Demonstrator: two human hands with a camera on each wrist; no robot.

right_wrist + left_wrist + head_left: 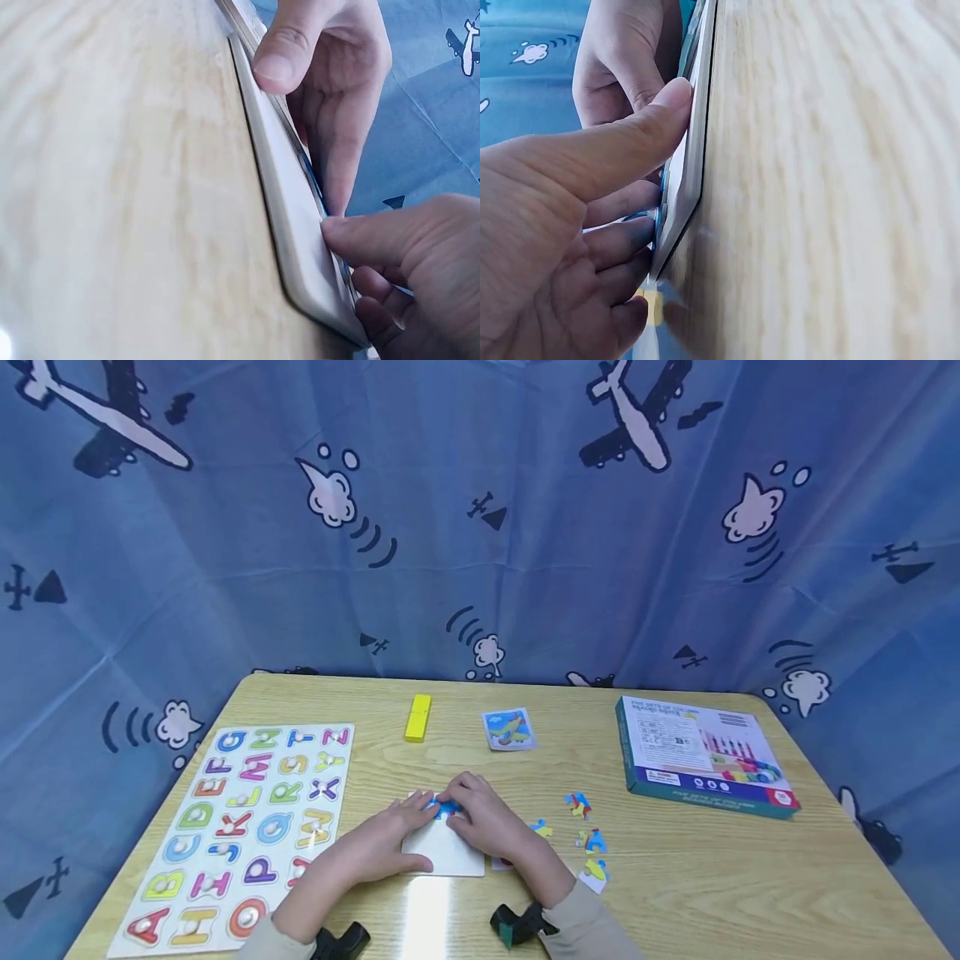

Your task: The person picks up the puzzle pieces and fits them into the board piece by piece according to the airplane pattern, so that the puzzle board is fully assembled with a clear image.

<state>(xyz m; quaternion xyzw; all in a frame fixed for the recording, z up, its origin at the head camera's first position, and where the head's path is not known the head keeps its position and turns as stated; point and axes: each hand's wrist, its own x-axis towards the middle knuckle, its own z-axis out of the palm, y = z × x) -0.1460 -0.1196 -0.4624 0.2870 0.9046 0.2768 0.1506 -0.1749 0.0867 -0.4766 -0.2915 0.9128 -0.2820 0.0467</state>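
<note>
A small white board (pixel 447 852) lies flat on the table, with a blue jigsaw puzzle piece (pixel 447 808) near its far edge. My right hand (pixel 491 822) pinches that piece between thumb and curled fingers, down against the board. From the left, my left hand (pixel 378 843) rests on the board, its fingers fairly straight and their tips touching the piece's left side. In the left wrist view the left thumb (pixel 641 139) lies along the board's near side. The hands partly cover the piece, so its full shape is hidden.
Several loose puzzle pieces (pixel 594 841) lie right of the board, some partly behind the right forearm. An alphabet board (pixel 251 806) fills the left side. Farther back are a yellow block (pixel 417 718), an airplane picture card (pixel 509 729) and a flat box (pixel 705 756).
</note>
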